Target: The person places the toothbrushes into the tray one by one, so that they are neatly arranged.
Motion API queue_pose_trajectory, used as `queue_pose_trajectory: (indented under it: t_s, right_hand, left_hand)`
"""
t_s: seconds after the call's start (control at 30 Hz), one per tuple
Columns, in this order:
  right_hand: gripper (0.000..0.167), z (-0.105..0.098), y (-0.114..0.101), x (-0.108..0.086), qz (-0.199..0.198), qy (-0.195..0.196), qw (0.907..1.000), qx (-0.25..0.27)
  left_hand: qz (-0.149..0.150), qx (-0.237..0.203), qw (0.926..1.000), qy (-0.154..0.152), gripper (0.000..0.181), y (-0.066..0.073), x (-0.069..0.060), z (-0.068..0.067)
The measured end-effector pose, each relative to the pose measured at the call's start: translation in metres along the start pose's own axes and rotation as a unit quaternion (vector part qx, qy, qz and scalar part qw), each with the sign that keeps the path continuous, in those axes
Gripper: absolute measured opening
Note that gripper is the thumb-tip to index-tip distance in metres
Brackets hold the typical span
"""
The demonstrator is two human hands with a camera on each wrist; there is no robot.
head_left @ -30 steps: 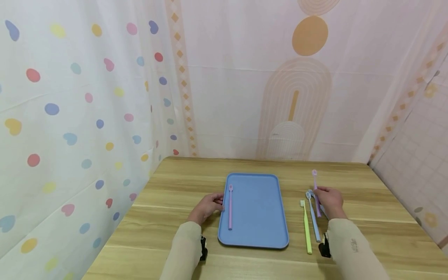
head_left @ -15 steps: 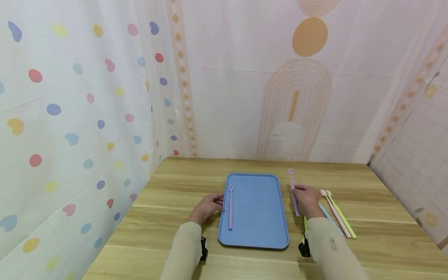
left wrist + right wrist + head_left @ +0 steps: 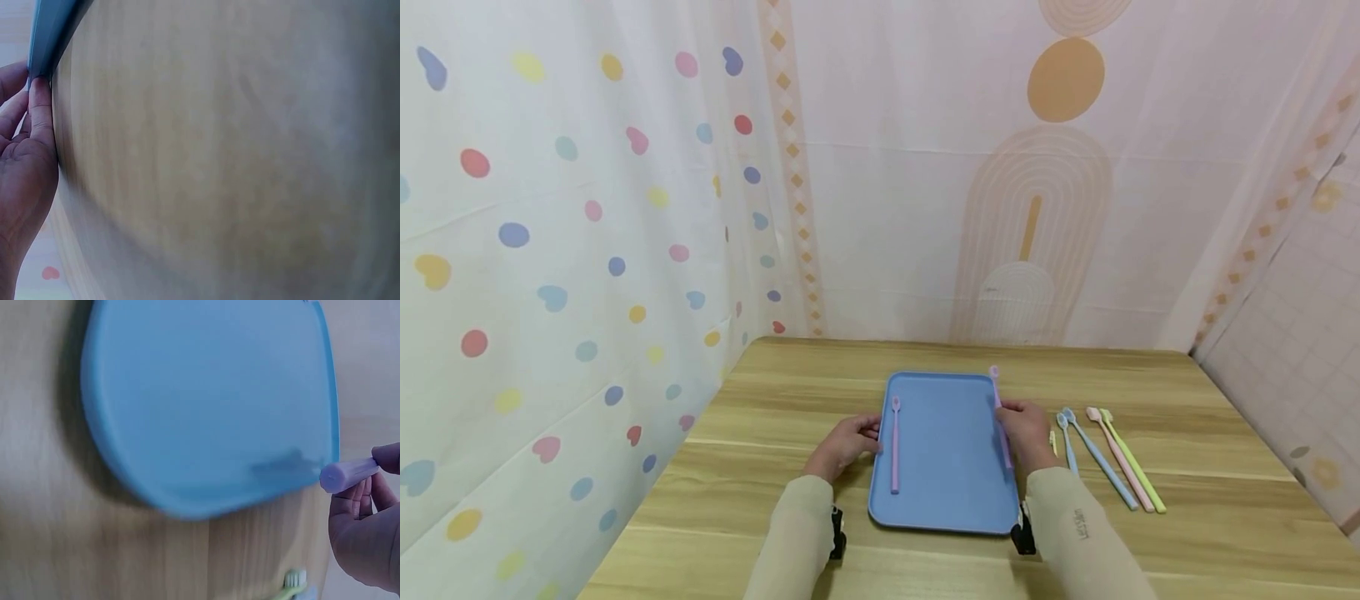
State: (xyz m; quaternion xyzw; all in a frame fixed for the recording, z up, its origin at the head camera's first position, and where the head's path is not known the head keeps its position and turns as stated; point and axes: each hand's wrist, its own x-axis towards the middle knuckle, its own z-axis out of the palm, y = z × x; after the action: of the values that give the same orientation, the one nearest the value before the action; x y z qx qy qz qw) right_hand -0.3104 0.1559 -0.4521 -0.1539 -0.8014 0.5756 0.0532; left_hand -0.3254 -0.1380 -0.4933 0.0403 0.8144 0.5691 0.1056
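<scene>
A purple toothbrush point(image 3: 1004, 442) is pinched in my right hand point(image 3: 1028, 432) over the right rim of the blue tray point(image 3: 951, 450). Its brush head points away from me, and in the right wrist view its handle end point(image 3: 340, 477) sticks out from the fingers. Inside the tray, along the left side, lies a pink-purple toothbrush point(image 3: 895, 454). My left hand point(image 3: 844, 446) rests at the tray's left edge. In the left wrist view, its fairly straight fingers point(image 3: 40, 106) touch the tray's outer side.
Right of the tray, toothbrushes lie on the wooden table point(image 3: 1210, 433): two blue ones point(image 3: 1105, 463), a pink one point(image 3: 1122, 460) and a yellow-green one point(image 3: 1138, 468). Another green brush head point(image 3: 1053, 442) shows beside my right hand. Patterned curtains point(image 3: 880, 192) stand behind the table.
My right hand has carried the purple toothbrush leftward from the loose toothbrushes to the tray's right rim. The left hand and the tray have stayed in place.
</scene>
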Motion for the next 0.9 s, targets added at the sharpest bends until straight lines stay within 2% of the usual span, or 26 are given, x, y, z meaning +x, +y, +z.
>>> queue_pose_trajectory:
  t_s: [0.13,0.3,0.53,0.67,0.9]
  right_hand:
    - [0.032,0.014,-0.003,-0.004,0.006,-0.003,1.0,0.0]
    - [0.028,0.031,-0.005,-0.01,-0.015,-0.003,0.9999,-0.003]
    - [0.025,0.055,-0.005,-0.02,-0.021,-0.015,0.9996,0.01]
    - [0.025,0.068,-0.004,-0.024,-0.027,-0.01,0.9995,0.016]
    - [0.024,0.088,-0.004,-0.032,-0.014,-0.021,0.9997,0.008]
  left_hand:
    - [0.005,0.002,1.0,0.0,0.056,-0.002,0.002,-0.001]
    - [0.006,0.0,1.0,-0.003,0.055,-0.004,0.003,0.0]
    - [-0.002,-0.006,1.0,-0.002,0.054,-0.003,0.003,0.0]
    - [-0.002,-0.002,1.0,-0.003,0.054,-0.001,0.001,0.0]
    - [0.013,0.007,0.9998,-0.013,0.054,0.0,-0.002,-0.002]
